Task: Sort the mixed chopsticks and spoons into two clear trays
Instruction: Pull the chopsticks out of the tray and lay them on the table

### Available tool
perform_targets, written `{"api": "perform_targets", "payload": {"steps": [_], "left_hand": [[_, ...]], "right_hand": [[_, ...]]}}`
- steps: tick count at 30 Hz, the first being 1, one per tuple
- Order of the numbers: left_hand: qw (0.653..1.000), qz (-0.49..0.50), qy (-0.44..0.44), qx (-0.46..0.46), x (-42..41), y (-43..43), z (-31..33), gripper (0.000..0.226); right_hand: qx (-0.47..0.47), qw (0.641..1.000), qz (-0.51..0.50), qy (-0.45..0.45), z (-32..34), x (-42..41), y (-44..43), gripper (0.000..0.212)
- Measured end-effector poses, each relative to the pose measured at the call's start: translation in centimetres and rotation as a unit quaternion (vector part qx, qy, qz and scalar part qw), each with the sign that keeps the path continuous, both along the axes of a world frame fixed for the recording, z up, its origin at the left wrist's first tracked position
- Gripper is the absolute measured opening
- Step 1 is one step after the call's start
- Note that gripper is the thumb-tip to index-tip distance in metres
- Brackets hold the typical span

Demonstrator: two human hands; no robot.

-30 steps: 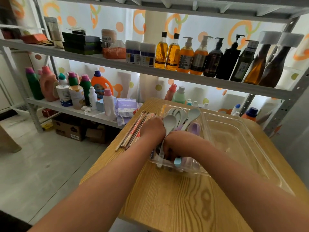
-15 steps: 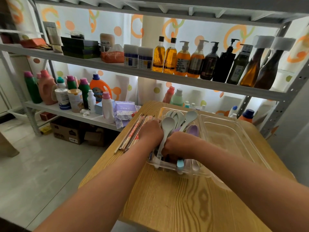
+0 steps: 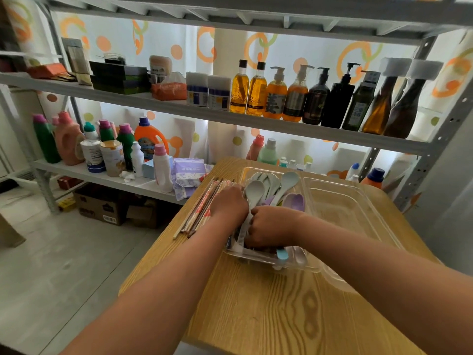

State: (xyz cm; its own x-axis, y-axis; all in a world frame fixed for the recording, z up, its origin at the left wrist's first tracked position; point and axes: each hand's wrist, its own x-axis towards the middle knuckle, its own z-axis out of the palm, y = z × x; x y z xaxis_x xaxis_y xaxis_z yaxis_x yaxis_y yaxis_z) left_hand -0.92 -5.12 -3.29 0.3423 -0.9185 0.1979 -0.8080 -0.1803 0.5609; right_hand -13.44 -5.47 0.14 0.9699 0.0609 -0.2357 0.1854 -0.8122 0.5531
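The left hand (image 3: 229, 203) and right hand (image 3: 272, 228) sit in the clear tray (image 3: 294, 265). The right fingers (image 3: 252, 226) curl among spoons (image 3: 256, 188), grip unclear; the left's are hidden. Beside it, chopsticks (image 3: 202, 208) lie on the surface (image 3: 268, 316).

A storeroom: metal shelving (image 3: 230, 119) packed with detergent bottles (image 3: 151, 139).

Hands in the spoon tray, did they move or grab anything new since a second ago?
Nothing clearly changed. The left hand and right hand stay close together among the spoons in the left clear tray, fingers buried, so what they hold cannot be told. The chopsticks still lie on the table beside it, and the right tray is still empty.
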Motion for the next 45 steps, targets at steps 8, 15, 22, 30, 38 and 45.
{"api": "perform_targets", "payload": {"steps": [8,15,22,30,38,45], "left_hand": [[1.000,0.001,0.018,-0.001,0.1,0.1,0.1,0.033],[0.998,-0.018,0.056,0.001,0.2,0.4,0.3,0.035],[0.994,-0.029,0.105,-0.002,0.2,0.6,0.3,0.042],[0.983,-0.012,0.149,-0.108,0.1,1.3,1.4,0.024],[0.858,-0.139,0.489,-0.068,0.5,3.1,5.1,0.027],[0.861,-0.107,0.493,-0.073,2.7,2.5,3.8,0.023]], "right_hand": [[0.055,0.993,0.037,-0.100,0.0,-1.8,-0.8,0.036],[0.061,0.969,0.003,-0.239,0.8,-3.7,-0.7,0.027],[0.275,0.763,-0.103,-0.576,2.4,-3.3,0.5,0.018],[0.346,0.654,-0.085,-0.667,4.8,-1.9,1.6,0.019],[0.257,0.802,-0.030,-0.538,2.8,-1.2,1.7,0.018],[0.239,0.839,-0.084,-0.481,1.4,-0.5,1.7,0.030]]}}
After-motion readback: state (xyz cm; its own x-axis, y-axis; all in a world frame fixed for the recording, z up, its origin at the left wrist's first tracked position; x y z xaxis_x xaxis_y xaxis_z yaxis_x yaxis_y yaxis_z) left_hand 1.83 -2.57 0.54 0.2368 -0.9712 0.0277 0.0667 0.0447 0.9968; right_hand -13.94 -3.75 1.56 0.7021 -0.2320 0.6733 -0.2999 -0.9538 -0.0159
